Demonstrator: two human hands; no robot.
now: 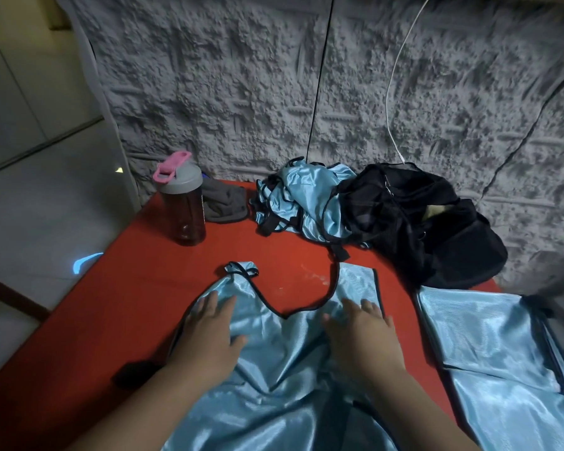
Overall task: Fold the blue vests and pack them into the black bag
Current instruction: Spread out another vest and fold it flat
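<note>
Head view: two flat hands press a blue vest [274, 369] onto the red table [137, 288].

From the left, a lidded bottle [183, 203] of dark liquid stands at upper left, a grey cloth [223, 203] behind it. Left hand [209, 333] and right hand [362, 333], apart and fingers straight, rest on the vest's shoulders at lower centre. Crumpled vests [303, 203] lie at upper centre, touching the black bag [414, 219]; its contents cannot be made out. A folded vest [489, 349] lies at lower right.
</note>
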